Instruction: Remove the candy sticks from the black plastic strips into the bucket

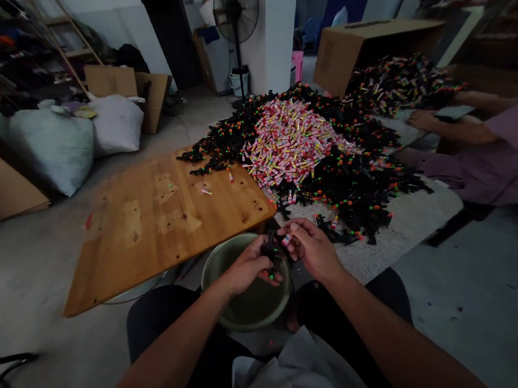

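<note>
My left hand is closed around a small black toy gun with green and orange bits on it. Between the thumb and fingers of my right hand is a small pink-and-white wrapped tube, held close beside the toy gun. Both hands are over the rim of a green tub between my knees. Just beyond them lies a heap of black toy guns with orange and green tips. A pile of pink and yellow wrapped tubes rests on top of it.
A wooden tabletop extends to the left, with a few loose pieces on it. At right a co-worker's arm reaches to another heap by a cardboard box. Stuffed sacks and a standing fan are farther back.
</note>
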Tool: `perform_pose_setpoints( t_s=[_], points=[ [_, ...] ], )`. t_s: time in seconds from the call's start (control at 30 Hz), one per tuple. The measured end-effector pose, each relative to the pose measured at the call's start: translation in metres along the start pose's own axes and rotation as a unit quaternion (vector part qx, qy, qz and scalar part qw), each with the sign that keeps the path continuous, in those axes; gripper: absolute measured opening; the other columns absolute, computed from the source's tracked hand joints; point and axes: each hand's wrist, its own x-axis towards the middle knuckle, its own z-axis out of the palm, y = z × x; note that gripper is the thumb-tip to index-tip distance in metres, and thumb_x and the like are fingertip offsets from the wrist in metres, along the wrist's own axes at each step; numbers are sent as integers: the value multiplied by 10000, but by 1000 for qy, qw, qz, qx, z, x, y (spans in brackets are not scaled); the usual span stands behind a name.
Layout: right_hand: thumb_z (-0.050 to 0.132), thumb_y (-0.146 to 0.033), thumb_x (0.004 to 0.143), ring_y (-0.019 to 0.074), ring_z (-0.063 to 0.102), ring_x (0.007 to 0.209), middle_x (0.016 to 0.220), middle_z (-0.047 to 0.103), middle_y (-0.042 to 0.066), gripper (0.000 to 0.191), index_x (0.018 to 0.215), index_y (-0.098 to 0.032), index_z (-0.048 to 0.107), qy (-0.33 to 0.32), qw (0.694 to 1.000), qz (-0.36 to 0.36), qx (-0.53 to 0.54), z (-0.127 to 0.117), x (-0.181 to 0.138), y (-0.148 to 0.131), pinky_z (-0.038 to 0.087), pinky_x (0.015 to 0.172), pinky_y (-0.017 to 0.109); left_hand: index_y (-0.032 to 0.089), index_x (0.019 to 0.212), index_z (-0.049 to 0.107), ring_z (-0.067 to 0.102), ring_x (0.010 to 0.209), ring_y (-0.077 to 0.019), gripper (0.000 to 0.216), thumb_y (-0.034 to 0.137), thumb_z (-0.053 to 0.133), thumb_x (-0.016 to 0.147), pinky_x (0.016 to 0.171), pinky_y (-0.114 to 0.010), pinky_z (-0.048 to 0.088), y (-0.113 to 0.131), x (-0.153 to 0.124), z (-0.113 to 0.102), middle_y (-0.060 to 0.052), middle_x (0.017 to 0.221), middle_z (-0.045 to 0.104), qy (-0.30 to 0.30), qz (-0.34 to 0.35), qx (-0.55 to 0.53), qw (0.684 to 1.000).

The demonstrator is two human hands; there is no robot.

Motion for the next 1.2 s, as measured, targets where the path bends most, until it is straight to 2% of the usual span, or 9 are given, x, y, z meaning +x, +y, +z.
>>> perform_pose_setpoints(
  t_s=[0.07, 0.13, 0.23, 0.3, 0.43, 0.6, 0.77, 0.9, 1.2],
  points=[
    [779, -465, 781, 105, 600, 585, 904, 743, 16, 363, 1008, -216, 643, -22, 1000, 10, 16, 5, -1, 0, 456, 464, 204, 186, 1150, 530, 653, 619, -113, 408, 391, 667, 825, 546, -220, 528, 3, -4, -2, -47, 1000, 678, 22, 21, 38, 999],
    [805, -428, 765, 130, 650, 653, 919, 750, 26, 370, 1028, -212, 660, -50, 998, 26, 25, 6, -1, 2, 508, 513, 225, 168, 1079, 575, 643, 648, -118, 400, 523, 607, 899, 524, -201, 503, 3, -5, -4, -49, 955, 677, 48, 60, 72, 994],
    [835, -393, 742, 136, 669, 676, 923, 766, 39, 368, 1022, -207, 683, -48, 997, 39, 46, 7, -1, 3, 533, 534, 230, 153, 1023, 620, 669, 727, -156, 455, 595, 566, 929, 588, -227, 541, 2, -7, -9, -38, 831, 672, 72, 107, 94, 987],
    [856, -378, 716, 124, 663, 650, 931, 777, 48, 364, 990, -205, 691, -22, 997, 38, 62, 9, 0, 2, 525, 519, 215, 161, 1112, 627, 687, 707, -156, 462, 585, 572, 937, 603, -235, 550, 0, -9, -12, -33, 827, 687, 80, 106, 89, 987],
    [848, -382, 726, 127, 679, 652, 940, 788, 53, 325, 958, -208, 702, -11, 998, 27, 58, 14, 1, -2, 519, 520, 210, 216, 1299, 593, 697, 644, -131, 490, 552, 584, 943, 515, -202, 518, -2, -12, -13, -59, 1035, 716, 79, 103, 85, 988],
    [809, -422, 770, 153, 696, 686, 945, 786, 55, 315, 982, -213, 707, -4, 1000, 0, 10, 16, -1, 3, 520, 543, 236, 216, 1283, 624, 711, 655, -152, 449, 516, 571, 954, 505, -224, 529, -5, -11, -13, -67, 1044, 724, 84, 109, 94, 986],
    [739, -521, 816, 201, 703, 747, 921, 773, 68, 385, 1028, -200, 735, 36, 988, -54, -139, 8, -3, 9, 574, 632, 322, 208, 1255, 661, 694, 639, -145, 412, 474, 583, 950, 516, -235, 529, -8, -12, -12, -67, 1019, 728, 109, 133, 122, 978],
    [699, -551, 836, 222, 714, 789, 941, 773, 81, 414, 1043, -195, 747, 42, 972, -81, -216, 4, -2, 8, 588, 683, 349, 205, 1240, 667, 677, 624, -132, 402, 475, 576, 957, 495, -212, 509, -7, -14, -11, -69, 1012, 730, 104, 135, 141, 975],
    [690, -508, 855, 194, 691, 657, 796, 752, 53, 384, 1062, -187, 735, 12, 972, -69, -223, 10, -1, 0, 586, 611, 325, 191, 1149, 654, 690, 619, -120, 411, 540, 567, 950, 465, -181, 483, -6, -13, -13, -82, 1073, 721, 57, 78, 86, 992]
  ],
)
